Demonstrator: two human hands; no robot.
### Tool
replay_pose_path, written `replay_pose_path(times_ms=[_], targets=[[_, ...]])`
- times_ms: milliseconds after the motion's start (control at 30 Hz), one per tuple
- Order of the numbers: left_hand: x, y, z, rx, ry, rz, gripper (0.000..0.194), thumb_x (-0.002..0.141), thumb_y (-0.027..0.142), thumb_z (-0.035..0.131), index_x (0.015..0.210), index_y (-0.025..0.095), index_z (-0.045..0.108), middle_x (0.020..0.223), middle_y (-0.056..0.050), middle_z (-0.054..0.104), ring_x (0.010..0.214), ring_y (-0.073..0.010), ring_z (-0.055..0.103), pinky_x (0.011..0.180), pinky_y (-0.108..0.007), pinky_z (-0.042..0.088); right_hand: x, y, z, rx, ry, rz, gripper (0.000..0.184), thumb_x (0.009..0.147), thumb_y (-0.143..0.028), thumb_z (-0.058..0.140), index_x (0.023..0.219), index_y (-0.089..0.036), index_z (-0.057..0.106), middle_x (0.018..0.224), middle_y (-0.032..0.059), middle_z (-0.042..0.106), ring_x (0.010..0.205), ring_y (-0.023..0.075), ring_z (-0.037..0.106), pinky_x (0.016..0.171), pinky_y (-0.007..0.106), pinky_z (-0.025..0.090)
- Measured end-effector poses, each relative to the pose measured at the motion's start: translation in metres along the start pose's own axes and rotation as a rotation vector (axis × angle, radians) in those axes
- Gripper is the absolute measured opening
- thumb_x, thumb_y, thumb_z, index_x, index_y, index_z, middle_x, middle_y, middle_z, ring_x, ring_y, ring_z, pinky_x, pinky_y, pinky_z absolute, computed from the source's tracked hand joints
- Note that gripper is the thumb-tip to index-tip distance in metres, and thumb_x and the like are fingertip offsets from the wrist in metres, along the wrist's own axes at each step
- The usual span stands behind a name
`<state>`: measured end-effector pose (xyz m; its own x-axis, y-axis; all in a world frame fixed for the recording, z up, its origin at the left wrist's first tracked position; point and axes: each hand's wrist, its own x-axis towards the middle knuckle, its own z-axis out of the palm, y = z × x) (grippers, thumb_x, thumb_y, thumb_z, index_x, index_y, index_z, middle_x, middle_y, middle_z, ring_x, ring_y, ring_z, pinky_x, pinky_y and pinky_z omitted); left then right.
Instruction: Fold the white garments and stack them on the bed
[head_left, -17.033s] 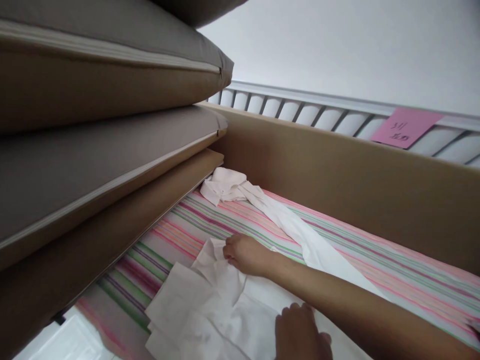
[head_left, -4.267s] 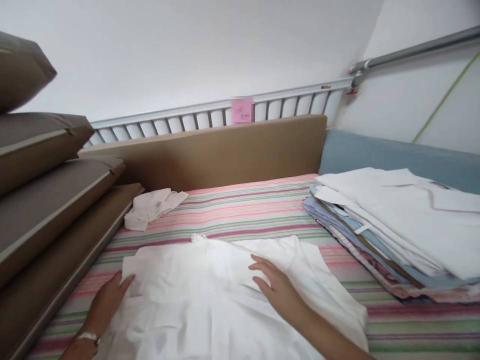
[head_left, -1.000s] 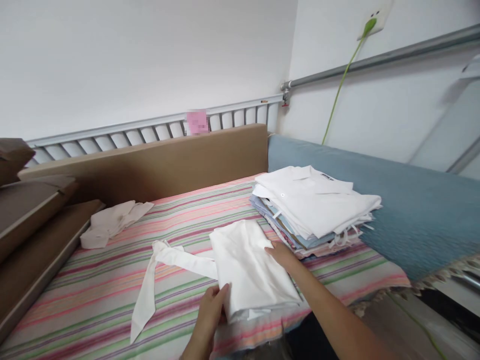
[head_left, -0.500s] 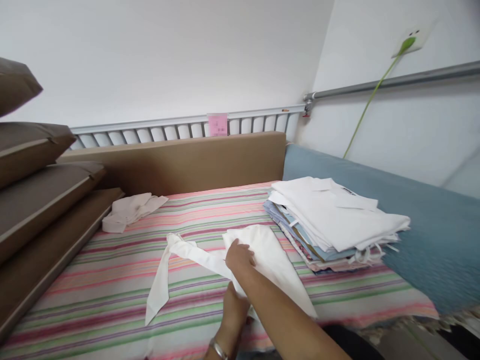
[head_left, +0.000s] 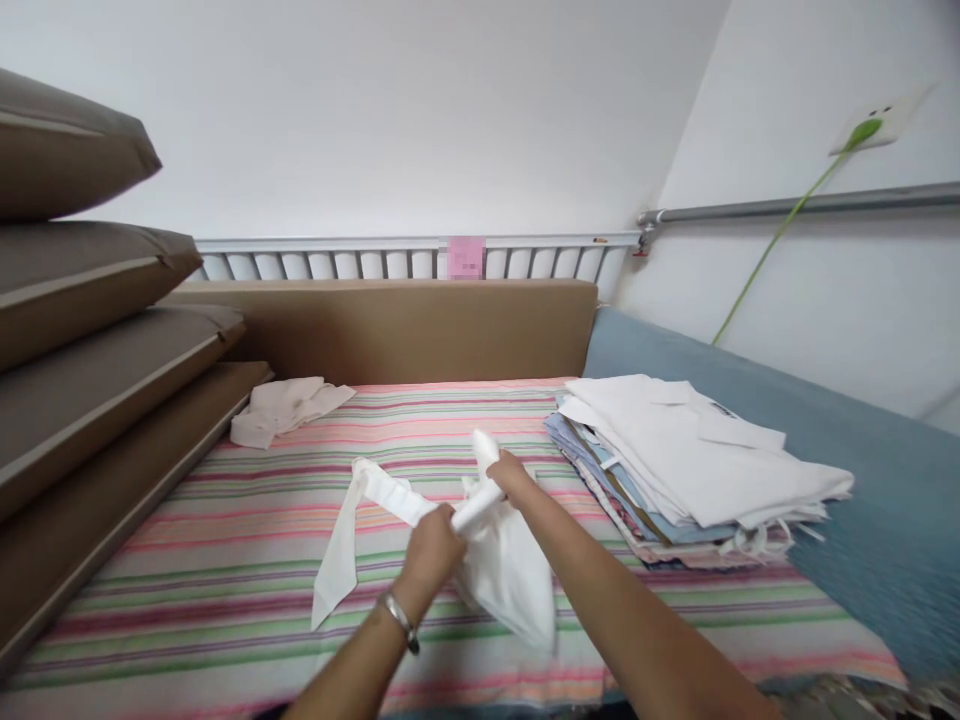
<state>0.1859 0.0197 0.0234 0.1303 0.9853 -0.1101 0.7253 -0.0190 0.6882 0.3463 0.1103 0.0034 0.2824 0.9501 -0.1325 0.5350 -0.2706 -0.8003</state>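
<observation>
A white garment (head_left: 508, 575) is held up between my two hands over the striped cover, partly blurred by motion. My left hand (head_left: 435, 548), with a silver bracelet at the wrist, is closed on the near end of its bunched upper edge. Farther forward and to the right, my right hand (head_left: 513, 478) grips the same edge, and a fold sticks up past the fingers. The loose part hangs down below the hands. A long white strap (head_left: 337, 570) runs from it to the left and lies bent on the cover.
To the right stands a stack of folded clothes (head_left: 675, 450), white on top. A crumpled white cloth (head_left: 289, 408) lies at the back left beside piled brown cushions (head_left: 112, 400). Behind are a brown backrest (head_left: 420, 330) and a radiator (head_left: 330, 263). The striped cover (head_left: 225, 610) lies beneath.
The garment lay flat under my right hand; now both hands lift its edge and it hangs bunched. My left hand has moved forward and left. The view has shifted slightly.
</observation>
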Motion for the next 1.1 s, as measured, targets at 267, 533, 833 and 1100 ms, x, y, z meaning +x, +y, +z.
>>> replay_pose_path(times_ms=[267, 533, 833, 1100], targets=[[0.004, 0.08, -0.135, 0.634, 0.213, 0.27, 0.026, 0.074, 0.006, 0.042, 0.091, 0.012, 0.06, 0.089, -0.014, 0.063, 0.089, -0.028, 0.061, 0.081, -0.039, 0.041, -0.008, -0.088, -0.008, 0.766, 0.03, -0.084, 0.056, 0.064, -0.014, 0.045, 0.12, -0.022, 0.041, 0.1, 0.0034, 0.065, 0.078, 0.0166, 0.064, 0.057, 0.025, 0.052], [-0.047, 0.034, -0.018, 0.959, 0.126, 0.357, 0.033, 0.08, 0.001, 0.033, 0.1, 0.015, 0.056, 0.086, -0.01, 0.059, 0.075, -0.0212, 0.062, 0.066, -0.031, 0.043, -0.058, 0.013, 0.014, 1.137, 0.064, 0.023, 0.054, 0.058, -0.021, 0.053, 0.112, -0.021, 0.046, 0.09, 0.0039, 0.068, 0.08, 0.0221, 0.065, 0.065, 0.032, 0.054], [-0.077, -0.024, 0.098, 0.971, -0.001, 0.364, 0.038, 0.083, 0.003, 0.037, 0.111, 0.019, 0.056, 0.086, -0.008, 0.062, 0.077, -0.0219, 0.064, 0.064, -0.032, 0.047, -0.087, 0.117, 0.032, 1.094, 0.115, 0.216, 0.049, 0.053, -0.021, 0.049, 0.102, -0.019, 0.053, 0.071, 0.002, 0.066, 0.07, 0.0229, 0.065, 0.064, 0.035, 0.053], [-0.103, -0.018, 0.103, 0.73, -0.155, 0.22, 0.052, 0.08, 0.01, 0.046, 0.131, 0.017, 0.042, 0.104, -0.015, 0.063, 0.088, -0.0264, 0.063, 0.072, -0.036, 0.046, -0.098, 0.134, -0.007, 0.828, 0.067, 0.127, 0.056, 0.065, -0.02, 0.046, 0.121, -0.015, 0.043, 0.094, 0.0091, 0.068, 0.087, 0.0246, 0.066, 0.073, 0.037, 0.053]])
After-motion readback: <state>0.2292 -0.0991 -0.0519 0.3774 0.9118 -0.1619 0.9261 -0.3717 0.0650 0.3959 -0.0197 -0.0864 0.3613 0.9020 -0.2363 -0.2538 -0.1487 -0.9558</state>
